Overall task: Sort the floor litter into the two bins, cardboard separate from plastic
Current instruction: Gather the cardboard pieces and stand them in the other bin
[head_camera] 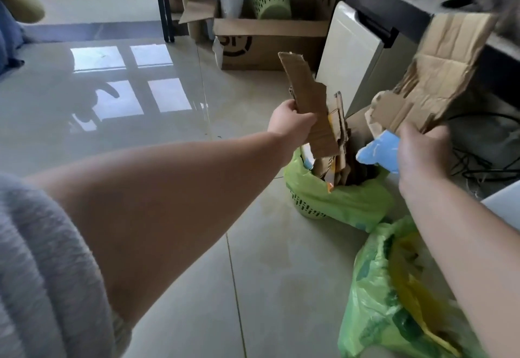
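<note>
Cardboard strip [309, 104] gripped upright, left hand [289, 124].

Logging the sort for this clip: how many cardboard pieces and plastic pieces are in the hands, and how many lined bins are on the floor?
Cardboard pieces in hand: 2, a strip in the left hand and a torn sheet in the right hand.
Blue plastic pieces in hand: 1.
Green-lined bins: 2.
Total: 5.

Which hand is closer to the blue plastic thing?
Right. The right hand touches the blue plastic; the left hand is off to its left, gripping a cardboard strip.
</note>
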